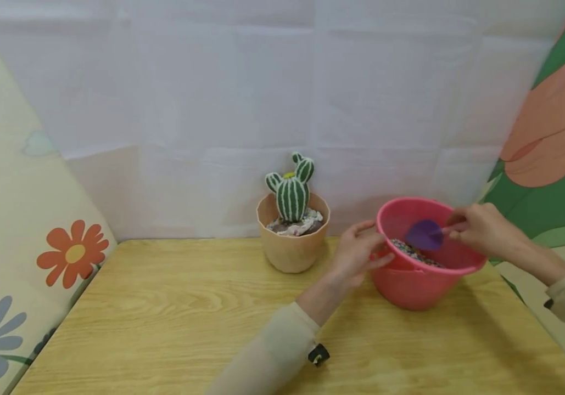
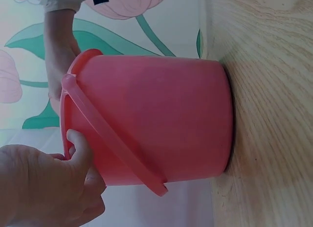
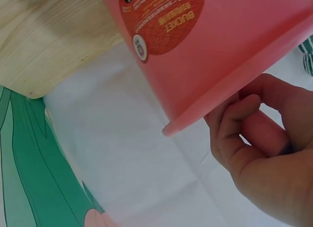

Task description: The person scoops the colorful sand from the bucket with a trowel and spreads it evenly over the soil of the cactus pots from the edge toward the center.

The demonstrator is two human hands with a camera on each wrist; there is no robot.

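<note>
Left hand: fingers are curled over the near rim of the pink bucket, the thumb pressed against the outer wall just below the lip, beside the bucket's handle, which hangs down along the side. The rim is gripped.

Right hand: fingers are closed round a pink handle, seen over the far rim of the bucket. A small scoop with a purple blade is held by that handle, the blade lowered inside the bucket, just above the contents.

Pink bucket: stood upright on the wooden surface, toward its right side, between the two hands. A red label is shown on its outer wall in the right wrist view. A layer of small speckled gravel is seen inside.

Tan pot: placed on the surface to the left of the bucket, near the back edge, close to but apart from the left hand. A knitted green cactus is set upright in it, with pale and dark stones round its base.

Surroundings: a white cloth backdrop is hung behind the surface; flowered panels are stood at the left and right.
</note>
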